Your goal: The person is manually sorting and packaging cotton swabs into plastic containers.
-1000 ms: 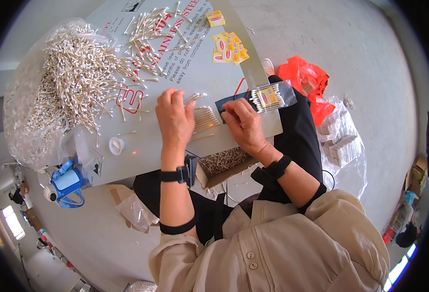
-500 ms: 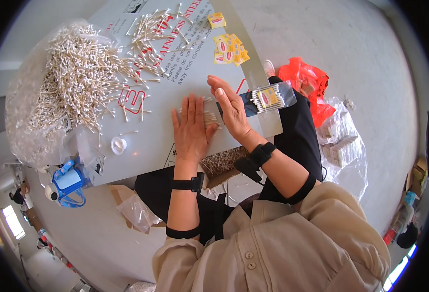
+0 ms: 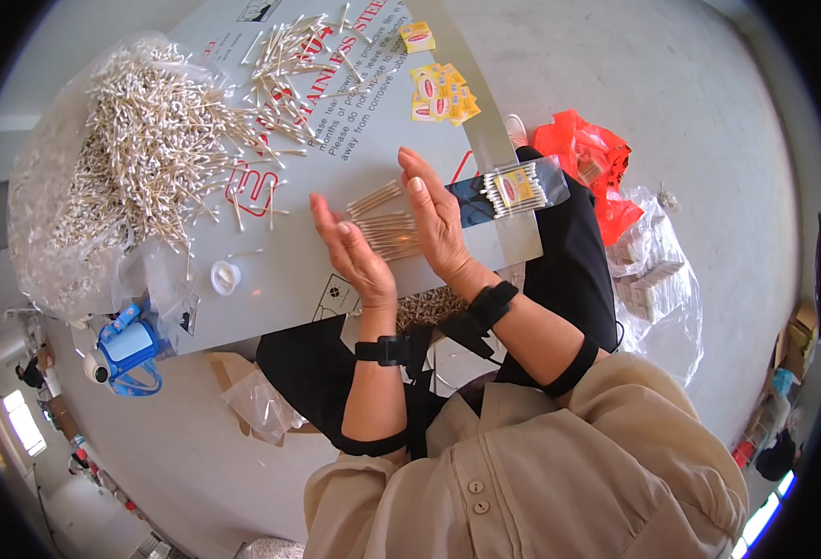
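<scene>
At the centre of the frame, the person's left hand (image 3: 358,263) and right hand (image 3: 440,228) are open, fingers extended, flanking loose rows of cotton swabs (image 3: 388,231) on the grey table (image 3: 289,256); whether either palm presses the tips cannot be told. A swab packet (image 3: 515,189) lies right of centre, yellow cards (image 3: 442,96) at upper centre, a swab heap (image 3: 145,135) at upper left

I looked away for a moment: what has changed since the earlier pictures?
The left hand, laid flat over the swab row half a second ago, has turned on edge at its left end, uncovering most of it. The right hand, curled beside the clear packet a second ago, has moved left and opened out at the row's right end. The packet, swab heap and yellow cards stayed put.
</scene>
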Action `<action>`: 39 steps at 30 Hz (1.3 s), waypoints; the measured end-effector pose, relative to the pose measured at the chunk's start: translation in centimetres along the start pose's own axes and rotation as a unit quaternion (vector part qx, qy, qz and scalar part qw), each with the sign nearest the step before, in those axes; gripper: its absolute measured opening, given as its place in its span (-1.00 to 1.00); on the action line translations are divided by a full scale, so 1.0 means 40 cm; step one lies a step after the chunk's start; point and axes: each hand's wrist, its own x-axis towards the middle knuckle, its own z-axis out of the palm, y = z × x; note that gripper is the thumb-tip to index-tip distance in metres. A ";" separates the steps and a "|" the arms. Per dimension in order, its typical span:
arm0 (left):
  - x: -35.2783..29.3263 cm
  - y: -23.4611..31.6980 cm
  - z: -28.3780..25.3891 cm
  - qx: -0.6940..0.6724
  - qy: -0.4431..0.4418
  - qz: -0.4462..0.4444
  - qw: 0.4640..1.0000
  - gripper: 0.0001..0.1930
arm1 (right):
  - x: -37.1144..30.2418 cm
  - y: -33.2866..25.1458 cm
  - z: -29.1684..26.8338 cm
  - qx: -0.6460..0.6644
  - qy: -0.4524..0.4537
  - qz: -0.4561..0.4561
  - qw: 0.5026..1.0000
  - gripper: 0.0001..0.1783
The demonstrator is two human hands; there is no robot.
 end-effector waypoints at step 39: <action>-0.061 0.086 -0.012 0.541 -0.295 0.125 0.778 -0.09 | -0.051 -0.052 -0.067 0.055 0.001 0.071 0.996 -0.52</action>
